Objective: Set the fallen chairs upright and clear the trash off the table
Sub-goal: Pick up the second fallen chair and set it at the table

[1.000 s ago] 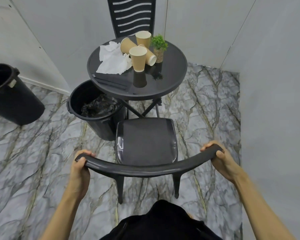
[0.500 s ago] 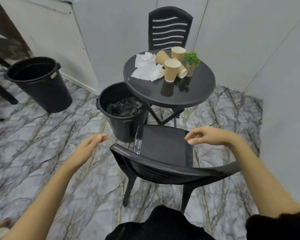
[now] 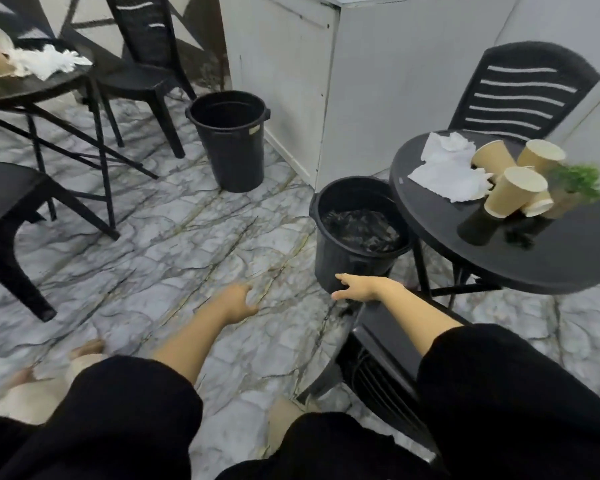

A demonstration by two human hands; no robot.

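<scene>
The chair step looks about done near this table, and the trash step is coming up, I think. The black chair [image 3: 378, 344] close to the person is standing up, partly hidden under the right arm, and another slatted chair [image 3: 520, 95] is standing behind the round black table [image 3: 568, 265]. The trash is sitting on that table: crumpled white napkins [image 3: 447, 171] and paper cups [image 3: 515, 192], some standing and some lying on their sides, just beside a small green plant [image 3: 575, 185]. A black bin with a bag in it [image 3: 357, 230] is waiting right next to the table, partly under its edge. The right hand [image 3: 357, 289] is reaching forward and low, near the bin's side, with fingers loosely spread and nothing in them. The left hand [image 3: 238, 303] is hanging out over the marble floor [image 3: 187, 237], fingers a bit curled, and it is empty too. Next, I think the person needs to lift a hand up to the table, grab the napkins or a cup, and drop it in the bin. The plant should stay. Farther off on the left, another table [image 3: 39, 88] is holding more white paper, with a second bin [image 3: 232, 140] near the wall.
</scene>
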